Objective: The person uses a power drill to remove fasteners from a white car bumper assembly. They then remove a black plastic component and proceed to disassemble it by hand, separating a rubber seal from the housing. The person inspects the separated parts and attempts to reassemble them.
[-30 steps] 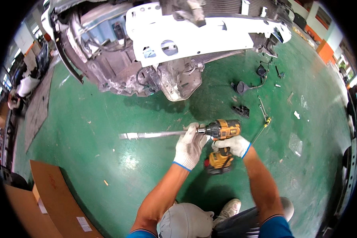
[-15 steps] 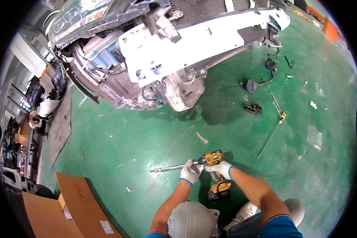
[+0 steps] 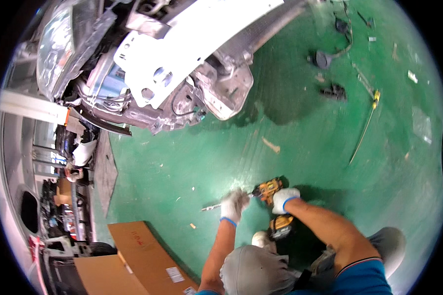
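the left hand, in a white work glove, has its fingers curled around a long metal rod, gripping it just short of the nose of a yellow and black cordless drill. the bare end of the rod pokes out past the fingers to the left, low over the green floor. the right hand, gloved too, is wrapped around the drill's handle with the fingers closed tight on it; whether one finger sits on the trigger cannot be told. the drill's battery hangs just below that hand.

to do this well, i judge the left fingers should keep the rod in line with the drill's nose, gripping loosely enough that the rod can turn without dragging the glove. both wrists want to stay straight, and the pressure should be light until the rod runs true.

beyond the fingers, well apart, hangs the stripped white front of a car. a thin yellow-tipped tool and small black parts lie on the floor off to the right.
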